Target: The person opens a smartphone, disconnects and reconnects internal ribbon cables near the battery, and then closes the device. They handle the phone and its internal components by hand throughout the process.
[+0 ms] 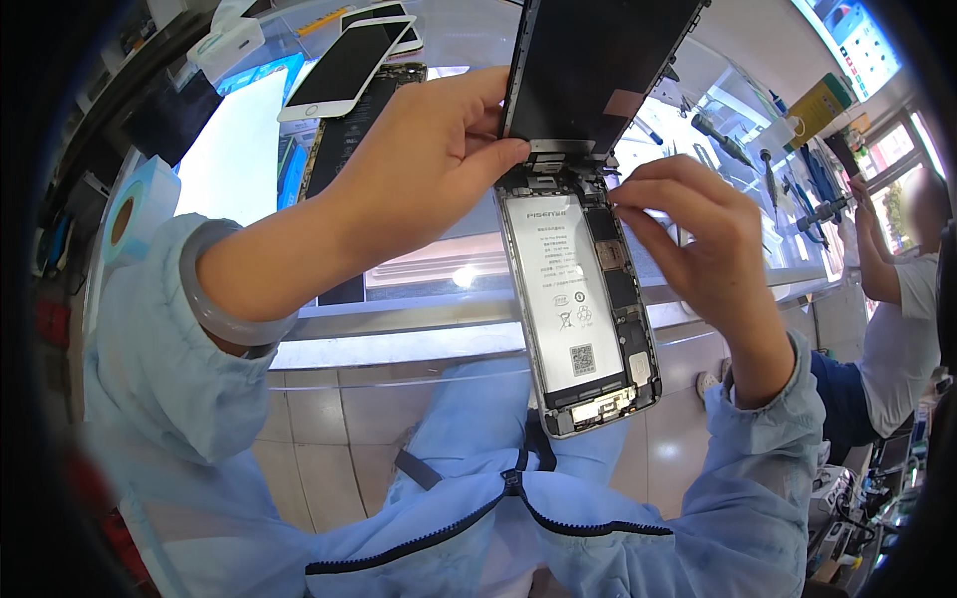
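Left grip (pixel 424 164) pinches the raised screen (pixel 588 75); right grip (pixel 703 234), nearly closed at the opened phone (pixel 625 289), has unclear hold; overtilting might pull them apart.

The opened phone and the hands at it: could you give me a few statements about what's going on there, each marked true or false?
1. The left hand grips the raised screen. True.
2. The battery in the opened phone is all black. False: most of its face is white.
3. A white-fronted phone lies left of the raised screen. True.
4. The right hand wears a glove. False: it is bare.
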A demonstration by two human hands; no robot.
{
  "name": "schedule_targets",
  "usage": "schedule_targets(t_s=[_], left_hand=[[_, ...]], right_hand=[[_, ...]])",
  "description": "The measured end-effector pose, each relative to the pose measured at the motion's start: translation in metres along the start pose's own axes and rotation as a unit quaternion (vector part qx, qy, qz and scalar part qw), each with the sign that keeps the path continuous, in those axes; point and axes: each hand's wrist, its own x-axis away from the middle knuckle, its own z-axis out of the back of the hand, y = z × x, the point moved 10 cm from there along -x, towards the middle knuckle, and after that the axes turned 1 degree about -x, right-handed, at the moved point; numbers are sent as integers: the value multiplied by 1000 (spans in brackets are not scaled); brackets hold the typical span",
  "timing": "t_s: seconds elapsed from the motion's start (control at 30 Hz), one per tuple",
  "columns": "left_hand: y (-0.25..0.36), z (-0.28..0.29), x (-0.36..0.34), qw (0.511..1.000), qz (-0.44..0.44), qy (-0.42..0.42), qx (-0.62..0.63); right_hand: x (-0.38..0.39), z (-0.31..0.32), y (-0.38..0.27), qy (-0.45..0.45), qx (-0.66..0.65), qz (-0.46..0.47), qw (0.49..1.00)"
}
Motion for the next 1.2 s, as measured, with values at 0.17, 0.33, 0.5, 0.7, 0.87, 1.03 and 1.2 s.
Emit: schedule_targets(t_s=[0.17, 0.33, 0.5, 0.7, 0.87, 1.03, 1.2], left_hand=[[0, -1, -1, 1000, -9, 1, 14], [4, -1, 1, 1000, -14, 3, 21], [4, -1, 1, 999, -13, 9, 32], [3, -3, -3, 999, -24, -8, 34], [1, -2, -3, 999, -21, -4, 48], [-1, -3, -7, 998, -25, -15, 62], [0, -3, -7, 997, -21, -11, 70]], right_hand=[[5, -8, 2, 18, -2, -22, 1000], [5, -11, 3, 8, -6, -40, 999], [5, -11, 6, 4, -20, -43, 999], [4, -14, 8, -5, -27, -50, 998], [3, -13, 5, -3, -19, -45, 999], [4, -13, 3, -4, 0, -37, 999], [4, -13, 3, -8, -10, -34, 999]])
